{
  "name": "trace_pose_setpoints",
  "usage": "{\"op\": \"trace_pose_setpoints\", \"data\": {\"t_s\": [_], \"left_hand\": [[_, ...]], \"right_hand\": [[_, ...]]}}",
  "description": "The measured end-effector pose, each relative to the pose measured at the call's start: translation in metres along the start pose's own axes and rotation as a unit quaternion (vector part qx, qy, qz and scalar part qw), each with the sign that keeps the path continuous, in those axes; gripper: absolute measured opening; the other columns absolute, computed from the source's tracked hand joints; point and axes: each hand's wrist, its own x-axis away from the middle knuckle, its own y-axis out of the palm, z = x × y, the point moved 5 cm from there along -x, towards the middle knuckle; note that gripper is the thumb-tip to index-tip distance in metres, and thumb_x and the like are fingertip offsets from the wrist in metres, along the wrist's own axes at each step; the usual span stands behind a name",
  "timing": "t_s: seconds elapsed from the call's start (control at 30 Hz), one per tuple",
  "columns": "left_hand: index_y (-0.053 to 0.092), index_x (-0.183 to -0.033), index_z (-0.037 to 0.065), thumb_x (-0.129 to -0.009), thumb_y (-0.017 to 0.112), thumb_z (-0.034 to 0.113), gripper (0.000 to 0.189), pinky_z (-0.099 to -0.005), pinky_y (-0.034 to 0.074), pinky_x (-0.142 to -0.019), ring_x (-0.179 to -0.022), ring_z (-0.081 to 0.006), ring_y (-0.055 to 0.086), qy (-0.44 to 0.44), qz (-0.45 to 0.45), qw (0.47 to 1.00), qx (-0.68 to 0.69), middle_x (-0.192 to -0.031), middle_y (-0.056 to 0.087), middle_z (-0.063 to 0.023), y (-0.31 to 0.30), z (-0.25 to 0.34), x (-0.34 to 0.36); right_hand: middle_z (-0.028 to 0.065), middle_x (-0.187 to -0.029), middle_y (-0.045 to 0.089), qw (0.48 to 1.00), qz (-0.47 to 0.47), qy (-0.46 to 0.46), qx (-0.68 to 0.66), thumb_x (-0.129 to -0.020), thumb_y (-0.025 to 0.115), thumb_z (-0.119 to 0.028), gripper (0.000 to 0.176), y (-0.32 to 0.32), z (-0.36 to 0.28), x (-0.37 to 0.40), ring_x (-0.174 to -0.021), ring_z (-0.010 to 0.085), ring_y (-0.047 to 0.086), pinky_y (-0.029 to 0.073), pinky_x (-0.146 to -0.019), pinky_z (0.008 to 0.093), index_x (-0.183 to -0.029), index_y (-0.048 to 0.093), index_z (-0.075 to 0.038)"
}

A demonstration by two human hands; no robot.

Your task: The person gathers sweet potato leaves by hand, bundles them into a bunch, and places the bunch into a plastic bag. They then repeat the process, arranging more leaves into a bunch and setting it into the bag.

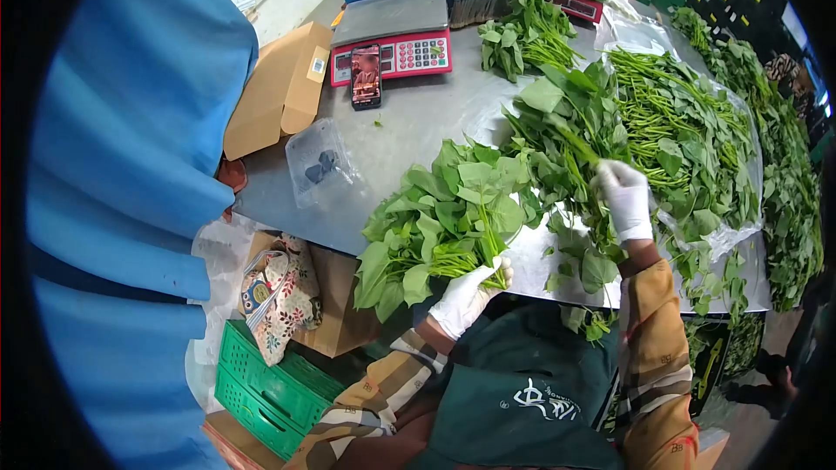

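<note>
My left hand (468, 299), in a white glove, is closed around the stems of a big bunch of leafy greens (453, 209) at the table's front edge. The leaves fan out up and to the left. Also gloved, my right hand (625, 196) has its fingers closed on the stem end of some leafy stems (576, 144), whose leaves overlap other greens behind. Just right of it lies a large heap of long-stemmed greens (670, 117) on clear plastic sheeting.
A red scale (424, 54) with a phone (366, 78) leaning on it stands at the back. Nearby are a plastic bag (322, 161), an open cardboard box (274, 96), a brush (483, 0) and another bunch of greens (527, 35). Green crates (261, 392) sit below, beside a blue curtain (131, 165).
</note>
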Motion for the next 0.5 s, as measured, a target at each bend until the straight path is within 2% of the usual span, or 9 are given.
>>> {"op": "trace_pose_setpoints", "data": {"t_s": [0.1, 0.13, 0.2, 0.23, 0.3, 0.37, 0.47, 0.5], "left_hand": [[0.056, -0.116, -0.003, -0.097, 0.052, 0.008, 0.022, -0.0366, 0.053, -0.086, -0.097, -0.0230, 0.062, 0.001, 0.003, 1.000, 0.012, -0.107, 0.063, -0.0122, 0.001, -0.001, 0.003], [0.055, -0.116, -0.003, -0.097, 0.052, 0.008, 0.023, -0.0367, 0.053, -0.086, -0.097, -0.0232, 0.062, 0.002, 0.003, 1.000, 0.017, -0.107, 0.063, -0.0121, 0.001, 0.000, 0.002], [0.055, -0.117, -0.003, -0.096, 0.052, 0.008, 0.024, -0.0366, 0.053, -0.086, -0.097, -0.0233, 0.062, 0.005, 0.008, 1.000, 0.017, -0.108, 0.062, -0.0121, 0.001, -0.001, 0.003], [0.054, -0.118, -0.003, -0.096, 0.053, 0.007, 0.024, -0.0365, 0.053, -0.086, -0.097, -0.0234, 0.062, 0.006, 0.010, 1.000, 0.016, -0.108, 0.062, -0.0121, 0.002, 0.000, 0.002], [0.054, -0.118, -0.003, -0.095, 0.054, 0.007, 0.024, -0.0366, 0.052, -0.086, -0.096, -0.0232, 0.061, 0.000, 0.011, 1.000, 0.027, -0.105, 0.062, -0.0114, 0.004, 0.001, 0.002], [0.055, -0.117, -0.002, -0.095, 0.054, 0.006, 0.024, -0.0370, 0.051, -0.086, -0.094, -0.0233, 0.060, -0.002, 0.012, 0.999, 0.052, -0.102, 0.062, -0.0109, 0.001, -0.001, 0.006], [0.055, -0.114, 0.000, -0.094, 0.055, 0.005, 0.021, -0.0382, 0.050, -0.086, -0.091, -0.0235, 0.059, 0.004, 0.004, 0.996, 0.094, -0.098, 0.061, -0.0103, 0.006, 0.001, 0.004], [0.056, -0.113, 0.000, -0.093, 0.055, 0.005, 0.020, -0.0386, 0.050, -0.085, -0.090, -0.0235, 0.059, 0.009, 0.003, 0.994, 0.105, -0.097, 0.061, -0.0101, 0.011, 0.004, 0.006]], "right_hand": [[0.0012, -0.069, 0.065, 0.973, 0.089, 0.055, -0.204, -0.094, 0.061, -0.021, 0.023, -0.017, -0.010, 0.000, -0.054, 0.0051, 0.053, 0.041, -0.050, 0.0197, -0.095, 0.069, 0.000], [0.0011, -0.069, 0.065, 0.989, 0.025, 0.075, -0.125, -0.094, 0.061, -0.021, 0.022, -0.015, -0.008, 0.001, -0.053, 0.0052, 0.052, 0.041, -0.049, 0.0193, -0.095, 0.069, 0.000], [0.0007, -0.068, 0.064, 0.988, -0.101, 0.111, 0.035, -0.095, 0.059, -0.020, 0.021, -0.011, -0.003, 0.009, -0.052, 0.0052, 0.052, 0.040, -0.049, 0.0186, -0.095, 0.069, -0.001], [0.0003, -0.067, 0.063, 0.986, -0.110, 0.106, 0.068, -0.095, 0.059, -0.021, 0.023, -0.010, -0.001, 0.013, -0.052, 0.0054, 0.051, 0.040, -0.049, 0.0184, -0.097, 0.068, 0.000], [0.0003, -0.067, 0.063, 0.990, -0.067, 0.069, -0.103, -0.095, 0.059, -0.023, 0.024, -0.010, -0.010, 0.019, -0.052, 0.0057, 0.051, 0.041, -0.049, 0.0190, -0.096, 0.068, 0.000], [-0.0001, -0.067, 0.063, 0.960, -0.036, 0.032, -0.276, -0.095, 0.060, -0.025, 0.026, -0.010, -0.011, 0.023, -0.052, 0.0055, 0.051, 0.040, -0.049, 0.0187, -0.098, 0.068, -0.001], [-0.0007, -0.067, 0.062, 0.989, -0.094, 0.063, -0.094, -0.095, 0.060, -0.025, 0.024, 0.001, -0.018, 0.039, -0.053, 0.0052, 0.052, 0.040, -0.050, 0.0180, -0.099, 0.069, -0.003], [-0.0009, -0.067, 0.063, 0.986, -0.105, 0.093, -0.095, -0.095, 0.060, -0.026, 0.025, 0.005, -0.017, 0.048, -0.055, 0.0048, 0.052, 0.041, -0.051, 0.0181, -0.100, 0.069, -0.004]]}}
